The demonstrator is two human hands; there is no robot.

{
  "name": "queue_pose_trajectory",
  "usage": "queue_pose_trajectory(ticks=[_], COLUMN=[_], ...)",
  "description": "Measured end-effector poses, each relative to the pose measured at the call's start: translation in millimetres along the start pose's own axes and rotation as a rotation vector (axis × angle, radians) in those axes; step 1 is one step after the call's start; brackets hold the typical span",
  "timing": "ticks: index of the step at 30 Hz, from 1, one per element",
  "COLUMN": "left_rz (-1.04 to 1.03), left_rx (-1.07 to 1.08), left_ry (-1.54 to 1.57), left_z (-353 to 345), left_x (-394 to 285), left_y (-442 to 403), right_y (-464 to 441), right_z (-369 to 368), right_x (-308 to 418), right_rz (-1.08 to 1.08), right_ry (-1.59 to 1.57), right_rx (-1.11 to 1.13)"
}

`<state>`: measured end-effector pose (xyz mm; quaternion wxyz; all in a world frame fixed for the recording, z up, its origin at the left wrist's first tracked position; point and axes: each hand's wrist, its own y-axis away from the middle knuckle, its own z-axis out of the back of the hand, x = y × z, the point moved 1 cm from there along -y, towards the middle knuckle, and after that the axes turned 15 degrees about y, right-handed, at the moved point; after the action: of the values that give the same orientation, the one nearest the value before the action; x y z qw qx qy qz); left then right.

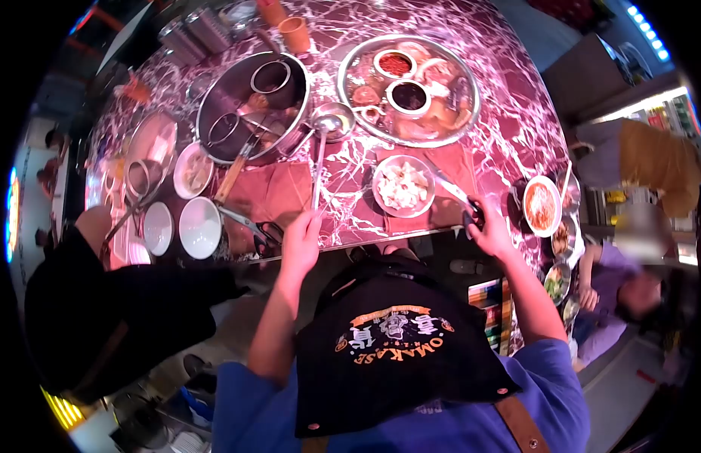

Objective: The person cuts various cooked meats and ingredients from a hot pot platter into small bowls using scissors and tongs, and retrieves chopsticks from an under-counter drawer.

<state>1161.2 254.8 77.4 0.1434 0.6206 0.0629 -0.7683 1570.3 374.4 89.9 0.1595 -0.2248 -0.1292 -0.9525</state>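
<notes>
My left hand [301, 238] is closed around the lower end of a long-handled metal ladle [319, 162], whose round bowl is up by the large tray. My right hand [490, 226] grips a pair of scissors [456, 194] by dark handles, the metal blades pointing up and left. Those blades reach the rim of a bowl [381, 202] filled with pale, cut-up food pieces [403, 185]. Beneath that bowl lies a brown cloth [445, 217]. Past it, a round metal tray [345, 98] holds food in liquid, with a red-filled cup [396, 64] and a dark-filled cup [409, 97].
A big pot [203, 124] with strainers stands left of the tray. Two white bowls [200, 228] and other scissors [252, 225] lie near the left front edge. At right is a bowl of reddish food [542, 205]. People stand on both sides.
</notes>
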Motion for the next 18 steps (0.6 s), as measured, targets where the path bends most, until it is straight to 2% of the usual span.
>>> queue_pose_trajectory(ticks=[1,3,5,6,7,9,10,11,12,13,14,15,16,18], left_rz=[0.036,0.152,0.211,0.263,0.322,0.395,0.399,0.526,0.661,0.703,0.678,0.664,0.708,0.848], left_rx=[-0.096,-0.208,-0.374,-0.466,-0.585,-0.911,-1.083,-1.250,-1.390,-1.546,-1.655,-1.781,-1.874,-1.923], left_ry=[0.177,0.327,0.233,0.201,0.167,0.144,0.116,0.019,-0.058,-0.149,-0.311,-0.326,-0.336,-0.491], left_z=[3,4,3,2,1,0,11,19,24,39,56,80,105,164], left_x=[23,70,106,123,139,166,166,167,170,173,186,173,149,132], left_y=[24,91,169,213,259,351,396,439,477,515,556,584,606,657], right_y=[-10,-37,-70,-73,-74,-73,-70,-73,-72,-71,-72,-72,-72,-72], right_z=[-16,-46,-67,-49,-39,-43,-49,-54,-63,-68,-77,-85,-95,-109], right_x=[-22,-64,-84,-51,-25,-17,-25,-18,2,25,44,63,81,103], right_rz=[0.000,-0.050,-0.065,0.017,-0.054,-0.130,0.365,0.459,0.441,0.397,0.374,0.360,0.352,0.320], right_ry=[-0.040,-0.002,0.214,0.232,0.035,0.164,0.186,0.217,0.255,0.297,0.327,0.363,0.397,0.450], right_rx=[-0.097,-0.220,-0.325,-0.351,-0.166,0.043,-0.296,-0.352,-0.349,-0.345,-0.337,-0.334,-0.329,-0.337])
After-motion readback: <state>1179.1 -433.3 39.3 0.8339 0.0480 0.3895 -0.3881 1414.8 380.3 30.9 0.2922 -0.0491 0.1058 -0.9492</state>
